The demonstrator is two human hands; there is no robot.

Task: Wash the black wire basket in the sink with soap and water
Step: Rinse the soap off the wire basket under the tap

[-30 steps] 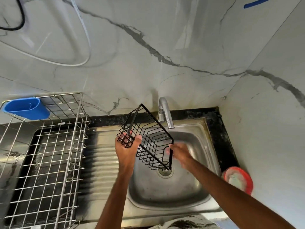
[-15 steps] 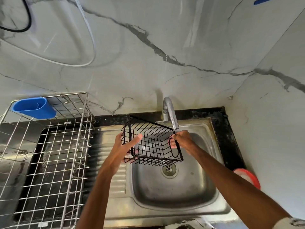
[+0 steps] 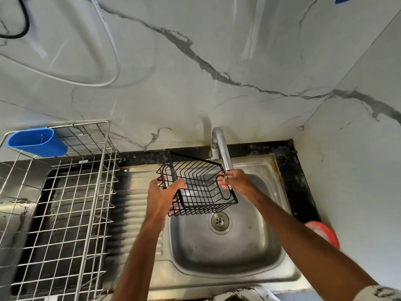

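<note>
The black wire basket (image 3: 199,183) is held in the air over the steel sink (image 3: 227,248), opening upward, just under the spout of the tap (image 3: 221,148). My left hand (image 3: 161,197) grips its left rim, thumb across the top wire. My right hand (image 3: 235,181) pinches the right rim close to the spout's tip. No water stream is visible from the tap. The drain (image 3: 219,221) lies below the basket's front edge.
A large silver wire dish rack (image 3: 65,213) with a blue plastic cup (image 3: 36,141) clipped on stands at the left on the drainboard. A red-rimmed round container (image 3: 325,233) sits on the counter at the right, by the marble wall.
The basket has swung from tilted on its side to opening upward and risen toward the spout. My right hand moved up onto the right rim.
</note>
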